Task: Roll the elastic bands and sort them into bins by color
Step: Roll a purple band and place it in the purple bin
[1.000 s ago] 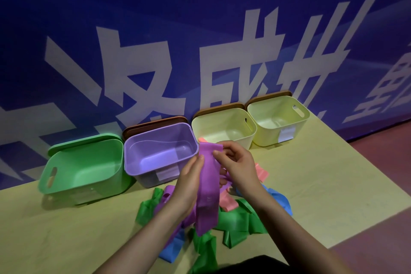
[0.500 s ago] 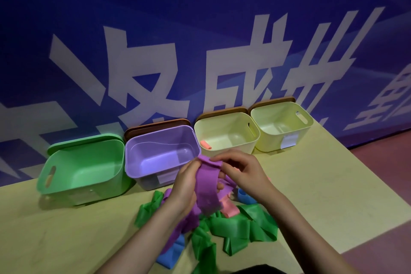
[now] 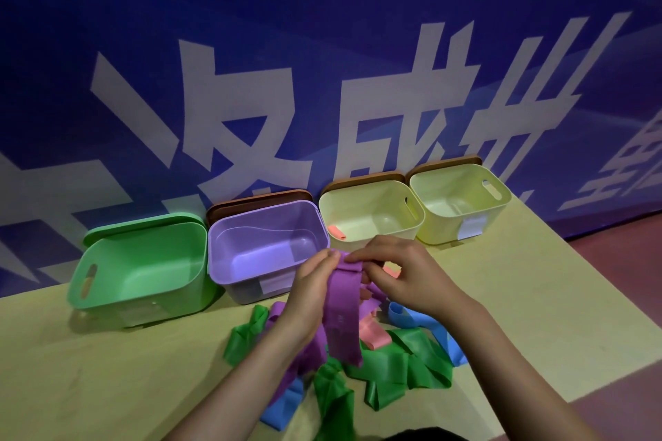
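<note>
Both hands are pinching the top edge of a purple elastic band (image 3: 344, 311), the left hand (image 3: 311, 294) and right hand (image 3: 404, 279) starting its first fold, in my judgement. The strip is hanging over a loose pile of green bands (image 3: 390, 369), blue and pink ones. One pink roll (image 3: 336, 232) is lying in a cream bin (image 3: 372, 215); the purple bin (image 3: 265, 243) and green bin (image 3: 139, 261) are holding nothing visible, so most sorting remains.

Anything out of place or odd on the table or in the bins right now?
Nothing damaged. The green bin sits tilted, unlike the other three. A pink roll lies in a pale yellow bin. Loose bands are tangled, as expected mid-sort.
</note>
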### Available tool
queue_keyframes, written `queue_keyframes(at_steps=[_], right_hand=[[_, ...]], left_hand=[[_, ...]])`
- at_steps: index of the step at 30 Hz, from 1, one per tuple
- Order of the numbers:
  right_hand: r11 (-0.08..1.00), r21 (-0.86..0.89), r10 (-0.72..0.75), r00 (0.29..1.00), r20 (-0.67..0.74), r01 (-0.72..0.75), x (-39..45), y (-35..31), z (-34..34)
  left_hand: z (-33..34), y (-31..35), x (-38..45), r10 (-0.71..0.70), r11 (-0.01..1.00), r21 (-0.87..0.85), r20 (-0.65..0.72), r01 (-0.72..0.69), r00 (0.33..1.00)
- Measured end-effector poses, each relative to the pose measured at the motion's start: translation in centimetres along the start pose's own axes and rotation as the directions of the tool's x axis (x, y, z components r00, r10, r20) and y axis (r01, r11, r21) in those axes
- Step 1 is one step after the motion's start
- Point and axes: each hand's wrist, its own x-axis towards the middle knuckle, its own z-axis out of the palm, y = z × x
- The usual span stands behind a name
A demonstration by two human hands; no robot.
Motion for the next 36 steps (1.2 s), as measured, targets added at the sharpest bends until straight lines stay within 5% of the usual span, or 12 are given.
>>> queue_keyframes(at_steps=[3,6,10,19,33,36], right_hand=[[0.966,0.212,0.157,0.988,-0.014,-0.150,-0.7,-0.5,0.4],[0.822,0.469,0.388,0.921,-0.048,-0.322,-0.9,-1.3,0.7],[0.777,0.463,0.477,0.879,0.011,-0.427,-0.9,-1.5,1.5],[0.852,0.375,0.455,0.871,-0.187,-0.365,-1.3,-1.3,2.5],[0.890,0.316,0.394,0.904,-0.164,-0.330,-1.4,-1.5,1.7],[0.899,0.309,0.382,0.902,-0.203,-0.311,-1.4,-1.1,1.9]], left_hand=[[0.1,-0.4,-0.1,0.057,0.990,0.126,-0.015,-0.055,0.998],[0.3,-0.6,-0.1,0.160,0.947,0.282,0.009,-0.156,0.987],[1.0,-0.3,-0.8,0.278,0.905,0.333,0.012,-0.266,0.961],[0.7,-0.2,-1.6,0.329,0.851,0.407,0.077,-0.331,0.941],[0.2,0.6,-1.8,0.500,0.653,0.609,0.100,-0.450,0.860],[0.5,0.8,-2.0,0.491,0.689,0.571,0.085,-0.447,0.867]])
